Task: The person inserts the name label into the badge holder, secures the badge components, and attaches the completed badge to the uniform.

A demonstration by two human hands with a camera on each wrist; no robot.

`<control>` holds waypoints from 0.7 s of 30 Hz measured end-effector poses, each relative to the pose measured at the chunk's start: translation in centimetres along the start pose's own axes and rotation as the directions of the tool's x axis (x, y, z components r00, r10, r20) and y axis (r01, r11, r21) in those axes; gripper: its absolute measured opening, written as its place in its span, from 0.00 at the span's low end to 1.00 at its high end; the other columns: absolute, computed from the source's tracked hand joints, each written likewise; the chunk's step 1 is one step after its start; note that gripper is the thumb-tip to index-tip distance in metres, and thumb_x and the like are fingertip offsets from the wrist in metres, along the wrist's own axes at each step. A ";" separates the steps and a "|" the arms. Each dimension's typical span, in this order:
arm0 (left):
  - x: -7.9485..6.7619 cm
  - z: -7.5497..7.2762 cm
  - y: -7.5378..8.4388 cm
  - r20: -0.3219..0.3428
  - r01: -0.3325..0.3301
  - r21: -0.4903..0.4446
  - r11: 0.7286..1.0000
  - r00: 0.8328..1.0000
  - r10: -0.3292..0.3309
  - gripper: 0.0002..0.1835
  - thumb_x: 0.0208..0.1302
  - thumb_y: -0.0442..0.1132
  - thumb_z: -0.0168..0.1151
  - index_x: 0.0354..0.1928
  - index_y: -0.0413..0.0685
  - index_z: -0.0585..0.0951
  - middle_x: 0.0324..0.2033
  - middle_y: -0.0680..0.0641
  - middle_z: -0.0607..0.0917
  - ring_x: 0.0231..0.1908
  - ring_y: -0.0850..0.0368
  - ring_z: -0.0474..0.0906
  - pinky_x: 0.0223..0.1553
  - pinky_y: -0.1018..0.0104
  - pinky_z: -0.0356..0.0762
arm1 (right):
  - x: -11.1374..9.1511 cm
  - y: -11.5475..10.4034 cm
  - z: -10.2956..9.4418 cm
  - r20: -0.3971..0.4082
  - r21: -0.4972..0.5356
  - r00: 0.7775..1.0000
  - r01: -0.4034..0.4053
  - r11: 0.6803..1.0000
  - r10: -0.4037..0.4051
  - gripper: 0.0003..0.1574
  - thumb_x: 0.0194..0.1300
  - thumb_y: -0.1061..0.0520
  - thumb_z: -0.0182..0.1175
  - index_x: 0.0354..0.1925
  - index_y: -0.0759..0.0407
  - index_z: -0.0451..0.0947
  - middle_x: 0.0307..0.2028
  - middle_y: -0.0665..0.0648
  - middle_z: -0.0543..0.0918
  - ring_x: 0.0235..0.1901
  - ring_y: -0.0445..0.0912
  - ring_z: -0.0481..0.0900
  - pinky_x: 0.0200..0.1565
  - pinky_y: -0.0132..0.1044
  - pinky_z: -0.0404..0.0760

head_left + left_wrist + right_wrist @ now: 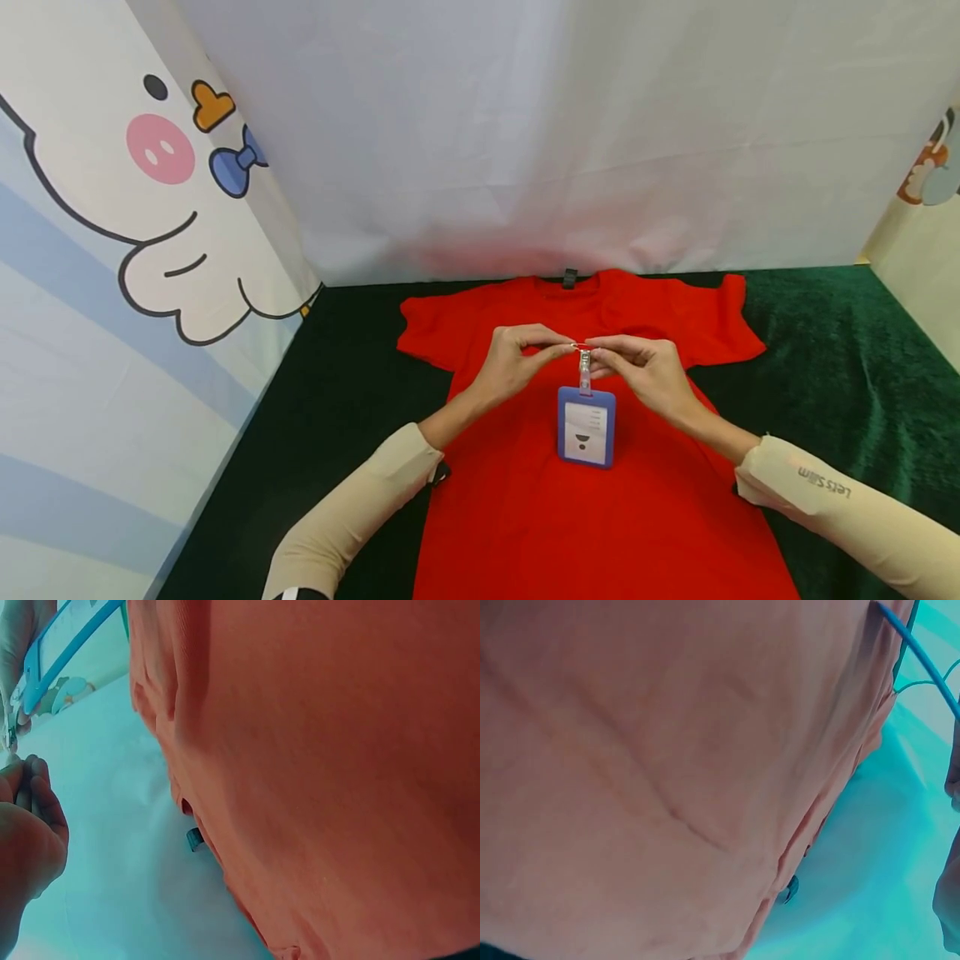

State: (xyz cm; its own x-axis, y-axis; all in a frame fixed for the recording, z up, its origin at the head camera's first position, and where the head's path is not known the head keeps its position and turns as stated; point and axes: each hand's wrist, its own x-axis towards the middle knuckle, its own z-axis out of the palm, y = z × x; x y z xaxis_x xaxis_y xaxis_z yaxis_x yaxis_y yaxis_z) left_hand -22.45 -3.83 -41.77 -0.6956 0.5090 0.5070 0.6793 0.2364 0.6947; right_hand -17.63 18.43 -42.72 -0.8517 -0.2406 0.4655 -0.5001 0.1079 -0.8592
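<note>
A blue-framed ID badge (586, 427) with a white card hangs upright in front of the red T-shirt (600, 533). A clear strap (585, 383) joins it to a small metal clip (585, 358). My left hand (517, 358) pinches the thin metal piece at the clip's top between thumb and fingers. From the other side, my right hand (645, 367) pinches it too; its exact shape is too small to tell. The left wrist view shows the badge (71, 656) edge-on near the left hand (34, 840). Only the badge's edge (922, 656) appears in the right wrist view.
The T-shirt lies spread flat, collar away from me, with a dark label (570, 278) at the neck. Dark green cloth (360, 400) covers the table. A white curtain (525, 125) stands behind, and a cartoon-printed panel (97, 275) is on the left.
</note>
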 end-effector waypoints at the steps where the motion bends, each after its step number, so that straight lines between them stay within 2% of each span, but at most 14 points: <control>1: 0.0 0.0 0.0 0.001 -0.002 -0.005 1.000 1.000 0.002 0.07 0.64 0.33 0.70 0.43 0.39 0.90 0.37 0.43 0.92 0.38 0.55 0.88 0.47 0.72 0.85 | 0.0 -0.1 0.1 -0.003 0.003 1.000 -0.001 1.000 0.001 0.15 0.67 0.74 0.60 0.51 0.77 0.82 0.37 0.61 0.91 0.32 0.36 0.90 0.43 0.28 0.86; 7: -0.1 -0.2 -0.1 -0.005 -0.014 -0.039 0.999 1.000 0.014 0.07 0.65 0.33 0.70 0.43 0.39 0.90 0.36 0.43 0.92 0.39 0.56 0.88 0.46 0.70 0.86 | -0.1 -0.6 0.4 -0.005 0.048 1.000 -0.026 0.999 0.027 0.14 0.69 0.72 0.60 0.51 0.77 0.82 0.37 0.46 0.91 0.32 0.38 0.91 0.43 0.29 0.87; 14: -0.2 -0.1 -0.2 -0.001 -0.030 -0.036 0.999 1.000 0.030 0.07 0.64 0.32 0.70 0.42 0.39 0.90 0.36 0.43 0.92 0.38 0.55 0.88 0.45 0.70 0.86 | -0.1 -0.9 0.5 0.005 0.085 0.997 -0.083 0.993 0.083 0.15 0.70 0.71 0.60 0.52 0.79 0.81 0.34 0.44 0.91 0.30 0.39 0.91 0.44 0.29 0.87; 21: -0.2 0.0 0.0 -0.006 -0.044 -0.012 0.999 0.999 0.044 0.07 0.63 0.32 0.71 0.42 0.39 0.91 0.37 0.42 0.92 0.39 0.54 0.89 0.46 0.71 0.85 | -0.1 -0.8 0.5 -0.023 0.096 0.995 -0.098 0.991 0.100 0.15 0.69 0.71 0.60 0.51 0.81 0.80 0.34 0.38 0.90 0.30 0.37 0.90 0.43 0.29 0.87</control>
State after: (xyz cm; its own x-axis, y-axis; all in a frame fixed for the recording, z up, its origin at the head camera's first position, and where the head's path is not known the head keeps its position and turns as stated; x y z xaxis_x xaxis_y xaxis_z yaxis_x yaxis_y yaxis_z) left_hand -22.34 -3.97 -41.85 -0.6667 0.5137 0.5400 0.7064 0.2043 0.6777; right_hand -17.08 17.86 -42.23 -0.9010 -0.2061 0.3818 -0.3972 0.0377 -0.9169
